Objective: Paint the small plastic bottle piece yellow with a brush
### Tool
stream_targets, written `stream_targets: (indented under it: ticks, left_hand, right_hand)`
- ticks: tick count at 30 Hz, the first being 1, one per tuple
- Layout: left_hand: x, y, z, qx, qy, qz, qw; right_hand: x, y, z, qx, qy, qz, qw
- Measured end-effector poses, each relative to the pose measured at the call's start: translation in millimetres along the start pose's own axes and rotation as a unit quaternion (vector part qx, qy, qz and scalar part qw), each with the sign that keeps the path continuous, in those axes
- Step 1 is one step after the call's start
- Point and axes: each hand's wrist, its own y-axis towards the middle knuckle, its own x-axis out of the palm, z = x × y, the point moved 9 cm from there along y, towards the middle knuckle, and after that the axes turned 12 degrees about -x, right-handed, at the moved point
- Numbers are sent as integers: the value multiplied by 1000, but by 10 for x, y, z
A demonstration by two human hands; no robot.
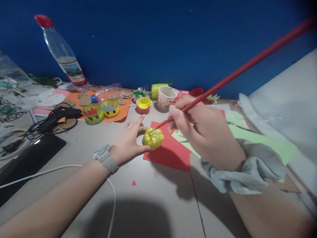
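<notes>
My left hand (pixel 130 140) steadies a small yellow-painted bottle bottom (pixel 153 138) on a red paper sheet (pixel 170 150), thumb and fingers pressed against its side. My right hand (pixel 198 127) is closed round a long red paintbrush (pixel 237 71) whose tip touches the top of the yellow piece. A grey watch sits on my left wrist, and a grey scrunchie on my right wrist.
An orange pot of yellow paint (pixel 144 104), a pot of green paint (pixel 138 95) and a patterned paper cup (pixel 166 97) stand behind. Two painted crown-decorated bottle bottoms (pixel 101 111) rest on orange paper. A plastic bottle (pixel 63 54), black cables (pixel 47 122), a white cable (pixel 112 198) and green paper (pixel 260 138) lie around.
</notes>
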Motion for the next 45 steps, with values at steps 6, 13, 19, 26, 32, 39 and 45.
stream_targets:
  ticks: [6,13,19,26,32,39,45]
  left_hand:
    - [5,-6,-3,9,1,4,1000]
    - [6,-9,14,13,-1,1,1000]
    - [6,-4,10,13,-4,0,1000]
    - [4,2,-9,12,-18,5,1000]
    - [8,4,-20,11,-36,3,999]
    - [19,-2,-13,1,-51,-4,999]
    - [32,12,-32,4,-66,-10,998]
  right_hand:
    - [-2,-15,70,30,-20,-18,999]
    - [41,-16,60,42,-12,-66,997]
    - [15,-17,37,43,22,-49,998]
    - [-25,-40,75,69,22,-40,997]
    - [-21,-47,113,76,8,-31,997]
    - [-24,-39,124,57,-5,-26,998]
    - [-4,-19,87,44,24,-32,998]
